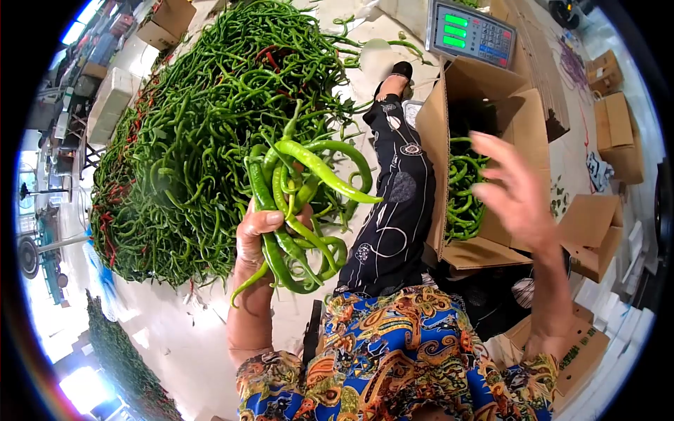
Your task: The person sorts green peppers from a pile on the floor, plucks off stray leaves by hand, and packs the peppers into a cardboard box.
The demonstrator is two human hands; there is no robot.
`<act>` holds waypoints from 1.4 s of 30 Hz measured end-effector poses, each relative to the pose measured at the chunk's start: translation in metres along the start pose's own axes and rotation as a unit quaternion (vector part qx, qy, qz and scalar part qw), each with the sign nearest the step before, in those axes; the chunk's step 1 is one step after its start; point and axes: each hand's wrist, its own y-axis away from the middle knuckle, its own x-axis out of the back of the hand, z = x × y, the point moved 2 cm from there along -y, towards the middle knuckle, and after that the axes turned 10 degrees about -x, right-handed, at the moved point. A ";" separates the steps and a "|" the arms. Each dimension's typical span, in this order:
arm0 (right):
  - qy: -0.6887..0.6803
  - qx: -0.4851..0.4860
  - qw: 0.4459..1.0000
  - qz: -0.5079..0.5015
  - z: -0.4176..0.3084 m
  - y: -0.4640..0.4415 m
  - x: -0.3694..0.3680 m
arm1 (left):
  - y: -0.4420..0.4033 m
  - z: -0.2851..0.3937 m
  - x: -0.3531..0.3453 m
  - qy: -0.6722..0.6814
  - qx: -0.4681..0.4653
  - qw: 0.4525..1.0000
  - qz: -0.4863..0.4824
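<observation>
My left hand (254, 235) is closed around a bunch of long green chili peppers (284, 242), thumb across the front and several curved tips sticking out. Behind it spreads a big heap of green chili peppers (189, 161), with some red ones among them. On the other side, my right hand (516, 189) hovers by the opening of a cardboard box (484, 256), slightly blurred. Its fingers are apart and nothing shows in them. Inside the box lie more green chili peppers (465, 189); shadow hides its far end.
A digital scale (472, 34) with lit green displays stands beyond the box. My outstretched leg (397, 182) lies between heap and box. Other cardboard boxes (618, 126) sit at the right. A second heap of peppers (126, 358) is at lower left.
</observation>
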 end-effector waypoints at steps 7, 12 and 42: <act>-0.335 -0.082 0.895 -0.283 -0.026 -0.061 -0.126 | 0.003 -0.005 -0.008 -0.027 0.002 0.999 -0.033; -0.486 -0.207 0.802 -0.280 -0.024 -0.070 -0.107 | 0.005 -0.006 0.007 -0.091 0.008 0.996 -0.017; -0.496 -0.214 0.837 -0.092 -0.023 -0.054 -0.109 | -0.010 -0.029 0.007 -0.063 -0.009 0.996 -0.055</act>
